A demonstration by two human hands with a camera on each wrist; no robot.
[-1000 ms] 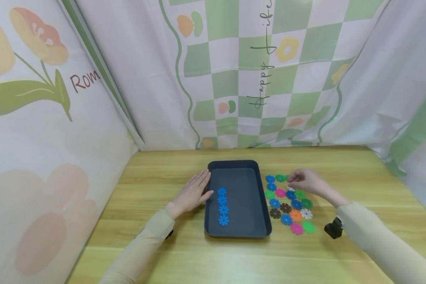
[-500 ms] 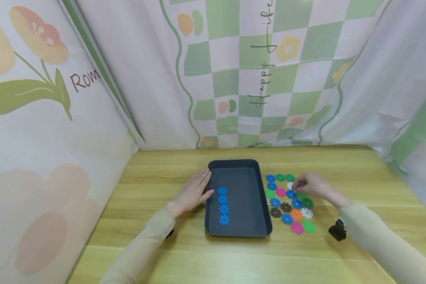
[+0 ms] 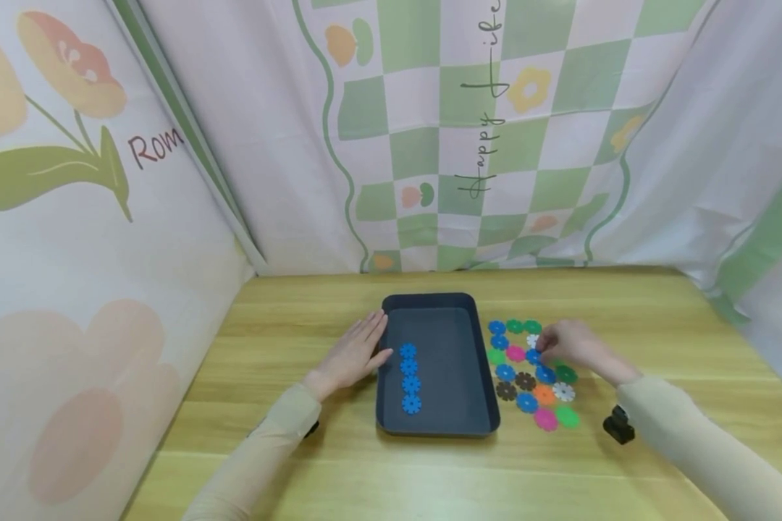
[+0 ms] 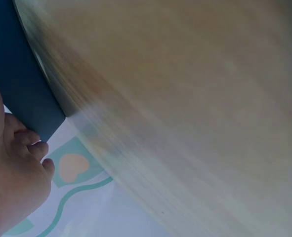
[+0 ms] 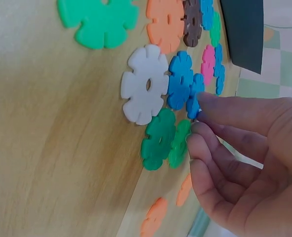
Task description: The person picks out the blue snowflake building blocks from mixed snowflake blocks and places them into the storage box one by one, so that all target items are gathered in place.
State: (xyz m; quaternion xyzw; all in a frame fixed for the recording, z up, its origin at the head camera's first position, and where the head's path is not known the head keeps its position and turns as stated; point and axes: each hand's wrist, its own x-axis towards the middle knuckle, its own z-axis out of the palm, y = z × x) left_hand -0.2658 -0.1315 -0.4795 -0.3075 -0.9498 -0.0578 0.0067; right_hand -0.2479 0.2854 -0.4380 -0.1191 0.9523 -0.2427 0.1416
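My left hand (image 3: 352,356) lies with straight fingers against the left rim of a dark grey tray (image 3: 452,412). Inside the tray, several blue interlocking discs (image 3: 410,384) form a column along its left side. Over the loose discs on the right, my right hand (image 3: 573,346) has its thumb and index finger at the edge of a blue interlocking disc (image 5: 195,98), seemingly pinching it; the fingertips partly cover it. Close by in the right wrist view are a white disc (image 5: 146,84), another blue disc (image 5: 180,81) and a dark green disc (image 5: 158,140).
Several more discs lie on the wooden table (image 3: 313,311) right of the tray, including an orange disc (image 3: 544,395), a pink disc (image 3: 546,420) and a brown disc (image 3: 525,380). A patterned curtain (image 3: 404,166) hangs behind the table.
My right hand has shifted slightly right and nearer, from beside the white disc to a blue disc, uncovering a green disc at the back. The left hand and tray stay put.
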